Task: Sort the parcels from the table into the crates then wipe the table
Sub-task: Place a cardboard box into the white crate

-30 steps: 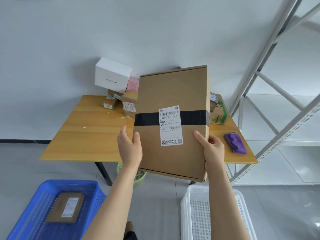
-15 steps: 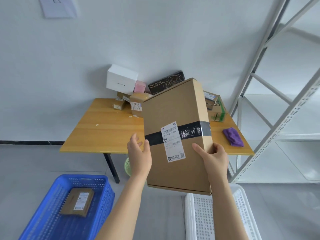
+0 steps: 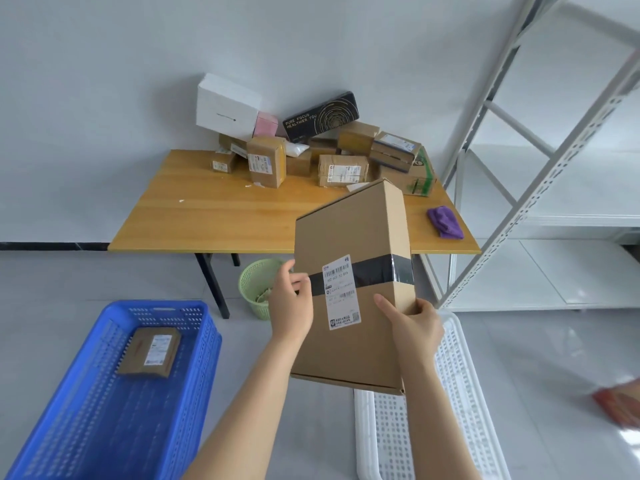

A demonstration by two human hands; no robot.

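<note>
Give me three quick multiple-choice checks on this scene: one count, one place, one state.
1. How many parcels lie in the blue crate? A none; B one; C three.
2. The purple cloth lies: A in the blue crate; B on the table's right end; C under the table.
3. The taped box is: A lying on the table; B in the blue crate; C gripped by the left hand and right hand.

Key: B, a single labelled parcel lies inside; B, the cloth sits by the table's right edge; C, both hands clasp its sides, off the table.
</note>
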